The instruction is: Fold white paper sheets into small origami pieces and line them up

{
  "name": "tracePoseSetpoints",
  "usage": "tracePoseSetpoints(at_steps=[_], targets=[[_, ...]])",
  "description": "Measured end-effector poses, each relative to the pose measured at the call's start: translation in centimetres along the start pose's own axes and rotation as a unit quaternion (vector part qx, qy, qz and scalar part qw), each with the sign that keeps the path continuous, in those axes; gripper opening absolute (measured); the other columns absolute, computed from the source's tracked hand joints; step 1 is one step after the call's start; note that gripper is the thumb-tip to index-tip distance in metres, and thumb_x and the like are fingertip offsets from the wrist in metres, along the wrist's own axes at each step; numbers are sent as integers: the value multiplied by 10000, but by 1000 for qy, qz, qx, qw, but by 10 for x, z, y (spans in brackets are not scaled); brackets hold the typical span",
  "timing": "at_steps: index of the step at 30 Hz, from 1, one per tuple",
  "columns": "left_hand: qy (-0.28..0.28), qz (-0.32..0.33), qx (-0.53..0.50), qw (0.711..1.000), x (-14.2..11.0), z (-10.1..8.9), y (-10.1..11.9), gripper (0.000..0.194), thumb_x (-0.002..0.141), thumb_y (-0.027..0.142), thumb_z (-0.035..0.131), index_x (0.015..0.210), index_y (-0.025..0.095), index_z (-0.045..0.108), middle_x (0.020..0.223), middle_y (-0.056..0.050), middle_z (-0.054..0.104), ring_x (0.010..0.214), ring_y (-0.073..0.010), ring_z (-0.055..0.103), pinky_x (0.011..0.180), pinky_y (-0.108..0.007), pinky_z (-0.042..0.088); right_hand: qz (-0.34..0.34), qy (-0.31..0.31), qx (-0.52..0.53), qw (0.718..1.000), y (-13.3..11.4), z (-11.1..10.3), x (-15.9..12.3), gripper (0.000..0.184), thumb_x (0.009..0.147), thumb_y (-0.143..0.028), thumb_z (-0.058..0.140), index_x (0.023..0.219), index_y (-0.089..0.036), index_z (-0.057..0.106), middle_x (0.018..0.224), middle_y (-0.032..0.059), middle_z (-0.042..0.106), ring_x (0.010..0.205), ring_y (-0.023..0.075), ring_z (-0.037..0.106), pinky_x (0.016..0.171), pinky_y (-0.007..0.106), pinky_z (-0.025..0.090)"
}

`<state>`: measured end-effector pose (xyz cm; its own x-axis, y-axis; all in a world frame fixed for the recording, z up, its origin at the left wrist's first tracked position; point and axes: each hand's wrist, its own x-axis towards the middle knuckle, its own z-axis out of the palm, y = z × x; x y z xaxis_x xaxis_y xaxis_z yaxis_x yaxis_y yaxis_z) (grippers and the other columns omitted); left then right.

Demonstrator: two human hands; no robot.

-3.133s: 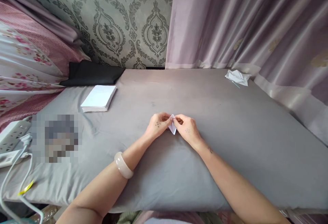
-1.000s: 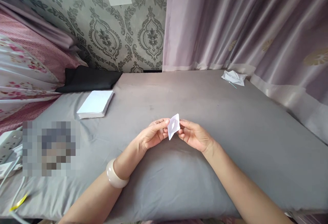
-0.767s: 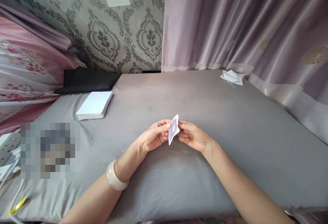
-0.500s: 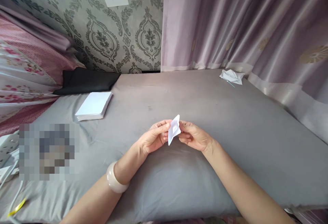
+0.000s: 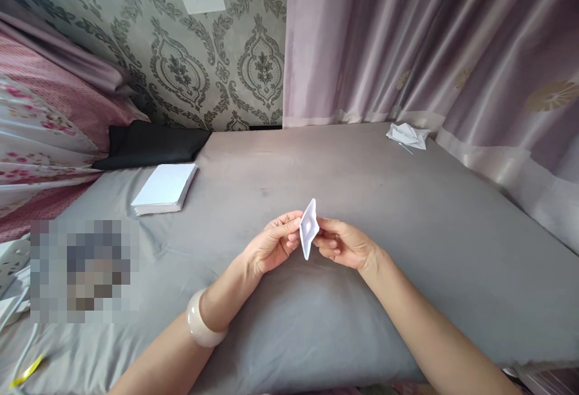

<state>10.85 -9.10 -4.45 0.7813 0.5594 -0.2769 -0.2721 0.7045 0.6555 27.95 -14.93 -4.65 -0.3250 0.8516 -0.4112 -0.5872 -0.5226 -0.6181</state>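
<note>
A folded paper (image 5: 309, 230) is held over the near middle of the gray cloth (image 5: 362, 316), its left side pinched by the fingers of the left hand (image 5: 271, 244), its right by the right hand's (image 5: 348, 245). A stack (image 5: 165, 185) is seen farther left.

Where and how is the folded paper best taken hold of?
Probably the folded paper is best pinched midway along its side edges, from left and right, as the left hand and right hand hold it: both ends narrow to points, and its hollow faces the camera.
</note>
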Motion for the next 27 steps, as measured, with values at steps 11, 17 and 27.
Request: tracePoseSetpoints(at_steps=[11, 17, 27], targets=[[-5, 15, -26, 1000, -3, 6, -3, 283, 644, 262, 826, 794, 122, 630, 529, 78, 363, 437, -3, 244, 404, -98, 275, -32, -85, 15, 996, 7, 5, -1, 287, 752, -338, 734, 696, -165, 513, 577, -88, 347, 426, 14, 140, 361, 150, 165], [15, 27, -21, 999, -2, 3, -3, 236, 719, 236, 769, 876, 113, 643, 569, 52, 444, 486, -16, 362, 486, -119, 354, -47, -57, -37, 997, 6, 3, 0, 298, 789, -395, 693, 695, -163, 532, 587, -75, 358, 443, 19, 186, 397, 160, 201], [189, 76, 229, 952, 9, -7, -17, 312, 713, 400, 733, 827, 130, 626, 692, -28, 633, 568, -106, 536, 520, -214, 385, -80, 158, -235, 956, 11, 0, 11, 362, 789, -520, 620, 746, -162, 586, 660, -23, 509, 444, 37, 354, 393, 190, 239]])
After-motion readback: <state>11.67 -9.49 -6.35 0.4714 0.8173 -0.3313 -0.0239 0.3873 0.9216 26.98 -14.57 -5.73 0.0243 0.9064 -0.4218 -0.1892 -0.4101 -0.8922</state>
